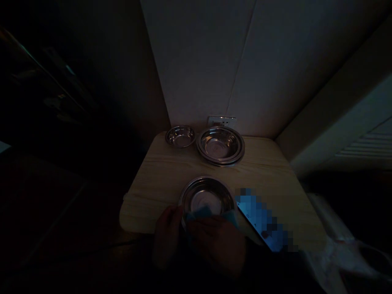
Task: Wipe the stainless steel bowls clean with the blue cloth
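Note:
A round metal bowl [203, 190] sits near the front of a light wooden table [159, 188]. My left hand [167, 232] is closed on the bowl's left rim. Over the bowl's near side lies my right hand [214, 241], pressing a blue cloth [200, 212] against the inside. Part of the cloth is hidden under the fingers, and the dim light blurs both hands. Farther back are a small metal bowl [180, 136] and a stack of larger metal bowls [219, 145].
A phone [260, 222] with a lit, pixelated screen lies right of the near bowl. Behind the table, a wall socket [222, 121] is set in the pale wall [199, 73]. A dark cable [122, 243] runs at the table's left front. Whitish material [330, 245] shows at lower right.

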Available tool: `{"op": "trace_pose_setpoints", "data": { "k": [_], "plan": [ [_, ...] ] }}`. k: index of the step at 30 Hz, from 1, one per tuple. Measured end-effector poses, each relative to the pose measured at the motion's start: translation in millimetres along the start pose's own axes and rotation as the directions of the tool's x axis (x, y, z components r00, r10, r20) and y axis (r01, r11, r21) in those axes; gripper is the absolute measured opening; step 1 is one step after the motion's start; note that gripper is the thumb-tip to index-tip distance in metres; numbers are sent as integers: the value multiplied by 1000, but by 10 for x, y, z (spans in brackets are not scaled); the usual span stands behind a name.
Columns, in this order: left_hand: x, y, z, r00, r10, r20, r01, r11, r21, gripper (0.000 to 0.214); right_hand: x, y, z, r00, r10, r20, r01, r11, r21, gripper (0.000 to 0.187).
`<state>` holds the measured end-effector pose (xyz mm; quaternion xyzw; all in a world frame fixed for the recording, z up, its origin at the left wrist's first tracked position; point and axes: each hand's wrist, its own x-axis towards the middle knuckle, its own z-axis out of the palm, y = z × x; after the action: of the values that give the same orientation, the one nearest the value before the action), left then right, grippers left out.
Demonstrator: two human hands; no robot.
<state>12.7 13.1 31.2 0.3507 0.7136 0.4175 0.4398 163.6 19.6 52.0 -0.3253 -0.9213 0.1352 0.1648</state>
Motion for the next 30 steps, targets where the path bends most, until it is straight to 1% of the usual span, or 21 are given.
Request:
{"op": "trace_pose_setpoints", "data": {
  "k": [3,5,7,9,11,13,18,20,21,23,24,26,28,30],
  "plan": [
    [13,4,-35,1000,12,-15,-11,1000,11,33,95,-44,66,999,-9,-47,9,1000,-6,19],
    [29,7,-57,1000,-4,-29,5,1000,11,34,81,-43,66,999,-11,-41,11,1000,0,17],
    [53,12,-63,999,-25,-36,25,1000,5,33,3,-15,28,1000,-17,-24,18,1000,10,16],
    [78,19,-51,999,-44,-32,44,999,-17,32,-102,26,-29,999,-36,-33,37,999,12,16],
    [96,22,-30,999,-49,-16,48,998,-35,32,-188,62,-69,998,-60,-37,60,998,12,19],
    [92,19,-13,999,-41,-4,41,999,-26,34,-228,82,-63,996,-77,-43,78,997,12,20],
    [-43,28,-29,998,-36,-56,39,998,43,32,-204,76,70,991,-65,-120,67,998,11,21],
    [-109,42,-34,997,-56,-49,58,997,59,28,-187,65,78,992,-56,-115,59,998,18,21],
    [-131,47,-33,997,-60,-46,63,996,60,27,-174,57,62,995,-42,-85,44,999,21,20],
    [-145,48,-22,997,-64,-33,66,996,61,26,-130,31,-4,998,24,53,-25,999,22,18],
    [-140,44,-15,998,-56,-25,57,996,63,26,-95,16,-45,988,71,137,-74,997,16,17],
    [-114,31,-1,999,-38,-2,38,997,69,27,-2,-7,-119,943,176,281,-180,984,-12,18],
    [-88,20,8,1000,-20,18,19,997,78,28,108,-10,-162,910,223,350,-228,973,-30,21],
    [-73,15,11,1000,3,12,-4,996,94,28,215,13,-165,906,210,367,-213,977,-34,23]
  ]
}}
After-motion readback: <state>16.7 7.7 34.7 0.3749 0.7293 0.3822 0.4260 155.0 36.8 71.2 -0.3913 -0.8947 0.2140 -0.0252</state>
